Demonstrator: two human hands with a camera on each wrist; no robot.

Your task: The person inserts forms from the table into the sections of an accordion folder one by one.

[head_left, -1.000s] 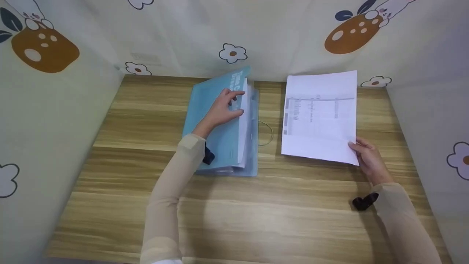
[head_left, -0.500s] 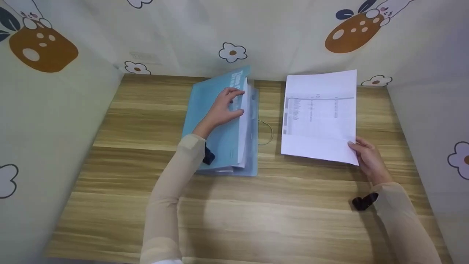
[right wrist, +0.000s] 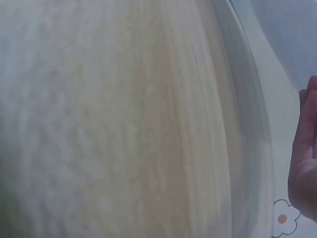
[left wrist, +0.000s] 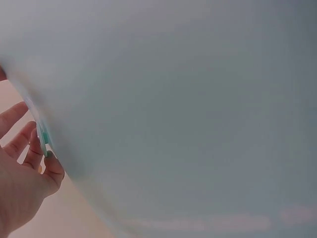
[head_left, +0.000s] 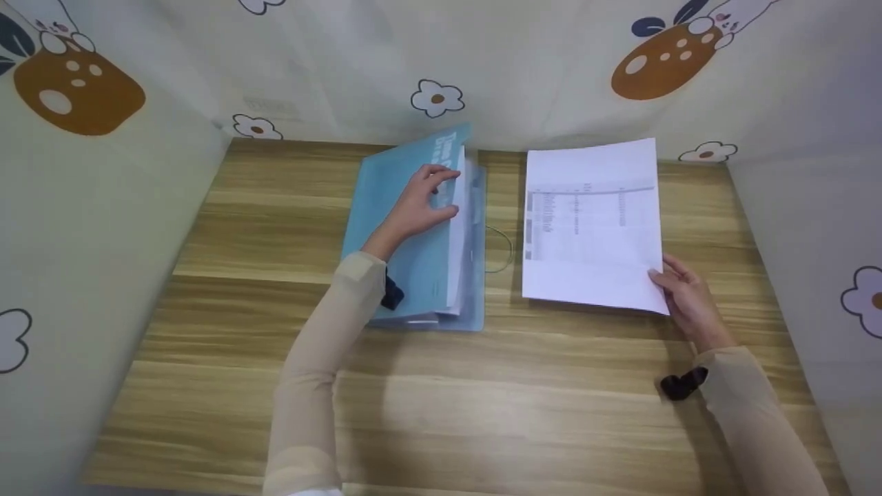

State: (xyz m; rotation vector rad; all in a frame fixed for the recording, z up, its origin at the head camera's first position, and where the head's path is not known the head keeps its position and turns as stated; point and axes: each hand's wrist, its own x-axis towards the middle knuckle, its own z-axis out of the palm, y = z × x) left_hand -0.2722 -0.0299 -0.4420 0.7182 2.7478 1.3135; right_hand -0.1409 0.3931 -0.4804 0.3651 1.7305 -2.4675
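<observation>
On the left of the head view a blue file folder [head_left: 406,207] lies with its front cover lifted, white sheets [head_left: 456,241] inside. My left hand [head_left: 419,204] is over the cover, thumb and fingertips at its free right edge. The left wrist view shows that edge between the left hand's thumb and fingers [left wrist: 22,148]. To the right, my right hand [head_left: 691,301] pinches a printed sheet of paper [head_left: 592,275] by its lower right edge, thumb on top and fingers behind. It is held tilted over the table. The right wrist view shows only part of that hand [right wrist: 303,148].
A thin elastic cord [head_left: 508,249] loops out from the folder's right side. The wooden table [head_left: 482,413] is bounded by patterned fabric walls [head_left: 344,76] at the back and sides. Small black cameras [head_left: 682,384] sit at the wrists.
My right hand has shifted the printed sheet a little to the left and down, toward the folder. The left hand and folder have stayed as they were.
</observation>
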